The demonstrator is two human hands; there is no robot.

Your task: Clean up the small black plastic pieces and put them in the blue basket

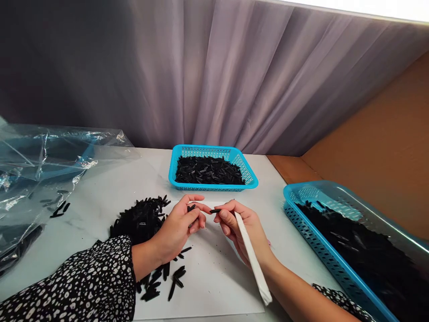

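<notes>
Over a white bench [100, 192], the left hand [179, 226] pinches a black piece [191, 207] in closed fingers, while the right hand [239, 223] grips a white stick [251, 255], its long axis running from fingertips back toward the wrist, tip meeting a small piece [215, 210] lying crosswise. A black pile [140, 217] lies beside the left hand.

a white table [110, 188] carries everything. a white sheet [214, 273] lies flat at its near middle, with a heap of black pieces [140, 217] partly on it and loose ones [167, 279] scattered nearer. a blue basket [250, 176] of black pieces sits at the far middle. a second blue basket [321, 250], also filled, sits at the right edge. a clear plastic bag [40, 165] sprawls on the left, a few black pieces [59, 209] beside it.
</notes>
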